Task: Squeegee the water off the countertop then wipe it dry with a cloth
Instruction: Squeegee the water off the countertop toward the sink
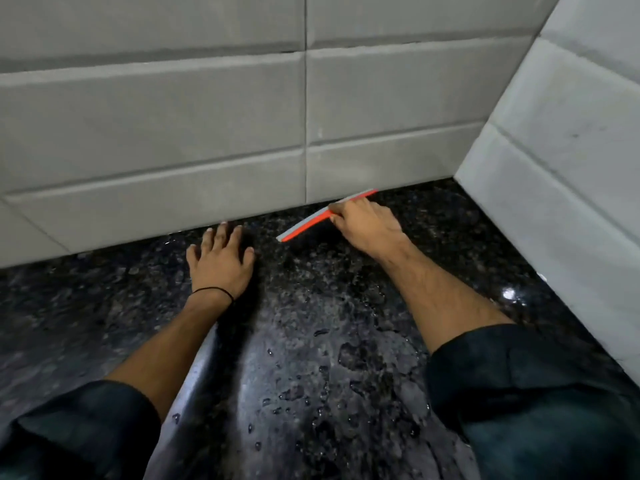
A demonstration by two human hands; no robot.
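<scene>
Head view. Squeegee (pixel 313 221): red and grey, blade down on the counter (pixel 104 306) at the back wall (pixel 156 133); likely light and stiff, best held mid-bar. Right hand (pixel 367 225): fingers curled round it. Left hand (pixel 220 261): fingers spread flat on the stone. Water (pixel 346 368): beads and film, slippery. Cloth, containers: none seen

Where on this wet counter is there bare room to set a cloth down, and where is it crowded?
Free: the dark countertop left of the left hand, and the wet stretch between both forearms toward the near edge. Crowded: the back strip along the tiled wall, where the left hand lies flat and the right hand holds the squeegee.
</scene>
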